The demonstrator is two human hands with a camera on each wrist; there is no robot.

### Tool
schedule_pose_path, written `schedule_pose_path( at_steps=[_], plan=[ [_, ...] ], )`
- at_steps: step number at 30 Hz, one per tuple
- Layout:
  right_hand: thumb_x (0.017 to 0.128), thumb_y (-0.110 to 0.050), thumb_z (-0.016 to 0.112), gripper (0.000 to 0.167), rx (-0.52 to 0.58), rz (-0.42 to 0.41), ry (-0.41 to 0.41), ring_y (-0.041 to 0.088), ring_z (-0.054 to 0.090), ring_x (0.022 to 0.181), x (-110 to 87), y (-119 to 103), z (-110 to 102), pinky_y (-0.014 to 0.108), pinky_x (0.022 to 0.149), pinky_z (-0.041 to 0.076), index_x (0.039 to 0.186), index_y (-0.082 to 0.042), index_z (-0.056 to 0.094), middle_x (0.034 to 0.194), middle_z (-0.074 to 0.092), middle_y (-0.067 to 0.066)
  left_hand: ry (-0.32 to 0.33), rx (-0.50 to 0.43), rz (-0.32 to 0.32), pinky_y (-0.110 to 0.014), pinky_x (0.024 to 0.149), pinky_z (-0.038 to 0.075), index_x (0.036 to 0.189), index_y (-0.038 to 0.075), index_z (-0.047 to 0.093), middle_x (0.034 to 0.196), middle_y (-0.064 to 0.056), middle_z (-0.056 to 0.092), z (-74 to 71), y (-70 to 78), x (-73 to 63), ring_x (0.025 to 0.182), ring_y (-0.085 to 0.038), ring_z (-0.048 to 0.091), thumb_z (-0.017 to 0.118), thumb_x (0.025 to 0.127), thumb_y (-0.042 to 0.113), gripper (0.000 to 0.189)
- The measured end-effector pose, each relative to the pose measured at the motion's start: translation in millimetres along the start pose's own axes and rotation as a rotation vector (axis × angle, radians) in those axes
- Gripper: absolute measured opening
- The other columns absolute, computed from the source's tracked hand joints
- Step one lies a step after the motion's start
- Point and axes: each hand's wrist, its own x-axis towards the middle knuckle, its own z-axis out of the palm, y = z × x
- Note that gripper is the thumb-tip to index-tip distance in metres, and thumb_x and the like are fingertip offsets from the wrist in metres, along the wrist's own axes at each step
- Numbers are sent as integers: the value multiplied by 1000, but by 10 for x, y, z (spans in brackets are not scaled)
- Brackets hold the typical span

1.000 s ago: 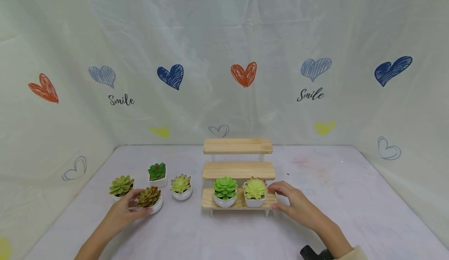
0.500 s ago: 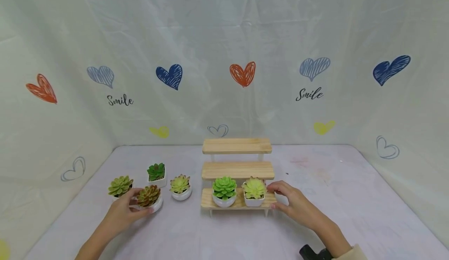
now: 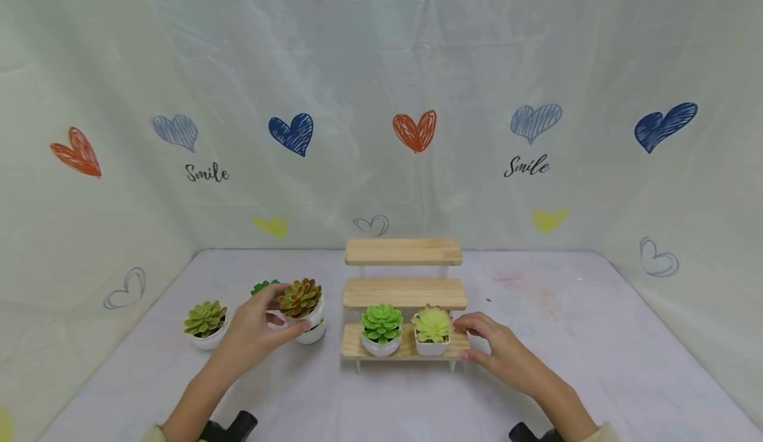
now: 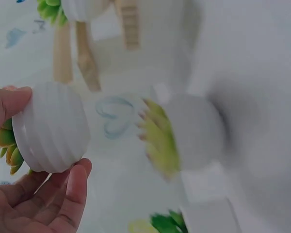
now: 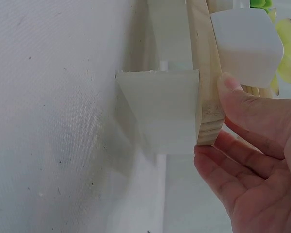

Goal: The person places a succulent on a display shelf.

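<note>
My left hand (image 3: 250, 332) holds a reddish-green potted succulent (image 3: 300, 298) above the table. In the left wrist view, thumb and fingers grip its ribbed white pot (image 4: 53, 128). At the right end of a three-tier wooden plant stand (image 3: 405, 292), my right hand (image 3: 507, 356) grips the lowest board; the thumb presses near the pot and the fingers bend round the board's end (image 5: 208, 111). On that board stand a bright green succulent (image 3: 382, 323) in a round pot and a pale yellow-green one (image 3: 433, 324) in a square pot.
At the left stands a yellow-green succulent (image 3: 205, 319). A dark green succulent (image 3: 262, 287) is mostly hidden by my left hand. Below the held plant, the white pot (image 3: 312, 334) of another succulent shows. A curtain (image 3: 357, 64) with printed hearts hangs behind the table.
My left hand has lifted the reddish-green succulent off the table and carried it rightward and farther back. My right hand keeps its place on the stand.
</note>
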Motion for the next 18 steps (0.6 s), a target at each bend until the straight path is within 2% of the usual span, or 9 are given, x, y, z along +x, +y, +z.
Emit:
schedule_pose_path(
  at_steps=[6, 11, 18],
  plan=[
    [84, -17, 68, 37, 3, -3, -1, 28, 56, 111, -13, 13, 8, 39, 91, 49, 117, -5, 55, 117, 58, 5, -35, -66, 77, -31, 73, 54, 126, -1, 49, 112, -15, 60, 206, 280, 269, 94, -23, 61, 77, 76, 26, 64],
    [84, -16, 68, 37, -7, -12, 1, 27, 57, 110, -11, 10, 14, 38, 90, 50, 117, -5, 55, 117, 58, 5, -89, -92, 133, -27, 72, 53, 125, 2, 50, 109, -11, 61, 341, 473, 432, 88, -17, 60, 79, 74, 26, 63],
    [84, -15, 68, 37, 4, -23, 6, 28, 57, 109, -10, -3, -3, 41, 90, 49, 116, -4, 55, 116, 57, 6, -196, -117, 121, -25, 69, 52, 125, 4, 51, 108, -8, 60, 559, 713, 625, 87, -15, 59, 79, 74, 26, 62]
  ],
)
